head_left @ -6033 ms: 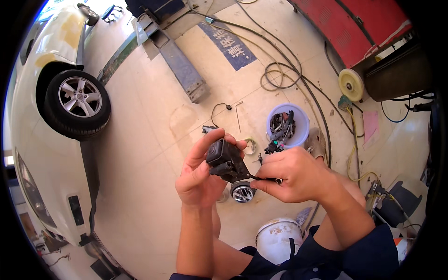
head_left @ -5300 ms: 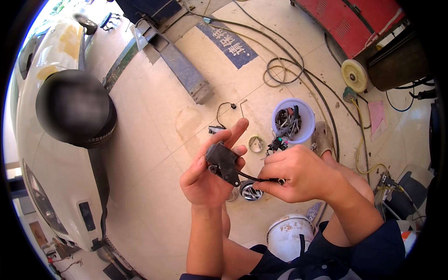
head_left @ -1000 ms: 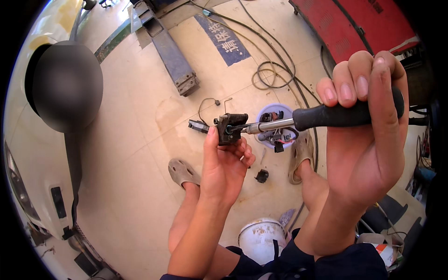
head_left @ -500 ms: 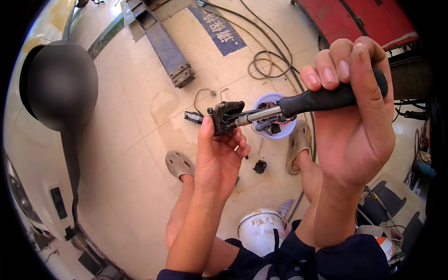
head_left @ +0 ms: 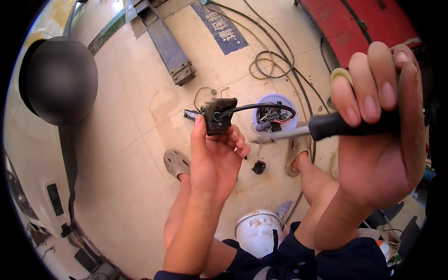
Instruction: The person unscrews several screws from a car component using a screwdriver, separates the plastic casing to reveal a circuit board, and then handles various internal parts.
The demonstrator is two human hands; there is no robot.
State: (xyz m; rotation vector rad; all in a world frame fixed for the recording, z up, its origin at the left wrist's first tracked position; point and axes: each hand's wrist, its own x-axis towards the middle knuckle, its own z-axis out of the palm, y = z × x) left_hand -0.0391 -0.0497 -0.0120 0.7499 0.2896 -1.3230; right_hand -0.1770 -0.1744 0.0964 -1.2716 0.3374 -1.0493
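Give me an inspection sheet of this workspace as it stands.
Surface: beige tiled floor, scuffed, with a blue painted patch.
Job's things: small black part with a black cable looping off it; screwdriver, tip apart from the part.
Clutter: white tub of small parts, white bucket, loose black piece on the floor.
Grippers: left hand holds the part up; right hand fisted round the screwdriver handle.
Cables: coiled black hose on the floor, lines running past the tub.
Surroundings: white car at left, grey lift arm, red machine at upper right.
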